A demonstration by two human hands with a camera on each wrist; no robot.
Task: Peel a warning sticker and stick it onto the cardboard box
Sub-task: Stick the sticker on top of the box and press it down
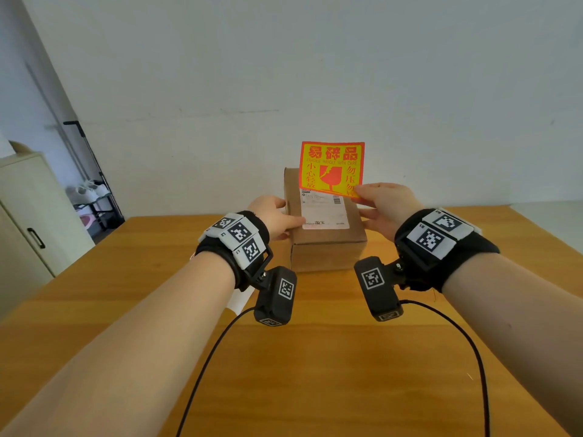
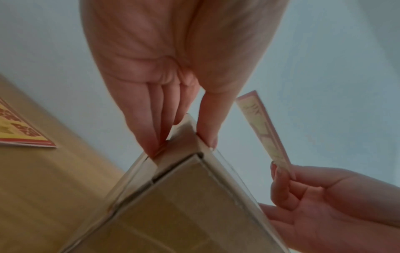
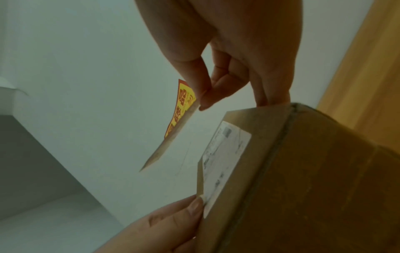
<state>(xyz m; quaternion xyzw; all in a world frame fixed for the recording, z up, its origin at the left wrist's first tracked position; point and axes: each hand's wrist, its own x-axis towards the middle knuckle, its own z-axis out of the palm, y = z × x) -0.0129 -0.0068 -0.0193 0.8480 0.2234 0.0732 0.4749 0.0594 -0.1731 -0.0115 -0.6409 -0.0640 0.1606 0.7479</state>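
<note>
A brown cardboard box with a white shipping label on top stands on the wooden table. My left hand holds the box's left edge, thumb on top and fingers down the side. My right hand pinches the lower right corner of a yellow and red warning sticker, held upright above the box's far end. The right wrist view shows that sticker clear of the box, while my lower right fingers touch the box's edge.
Another yellow and red sticker lies flat on the table to the left of the box. A white scrap of paper shows under my left wrist. A cream cabinet stands at the left, and a pale wall rises close behind the table.
</note>
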